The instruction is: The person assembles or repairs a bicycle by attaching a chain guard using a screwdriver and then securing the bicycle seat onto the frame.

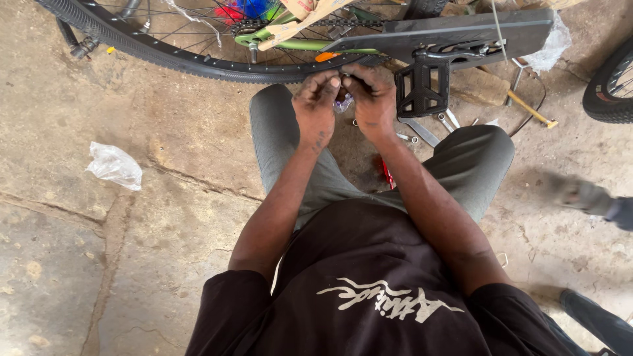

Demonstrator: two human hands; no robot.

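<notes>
Over cracked concrete floor (165,217), left hand (315,109) and right hand (372,102) pinched a small crinkly packet (343,103), fingers closed on its light, flimsy, probably slippery edges

Matt black plastic pedal (422,89); rough concrete floor (79,264); crinkled glossy plastic bag (115,165).

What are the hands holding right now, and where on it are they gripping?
Both hands, left hand and right hand, pinch a small clear plastic packet between their fingertips at its upper edge. What it contains cannot be told.
</notes>
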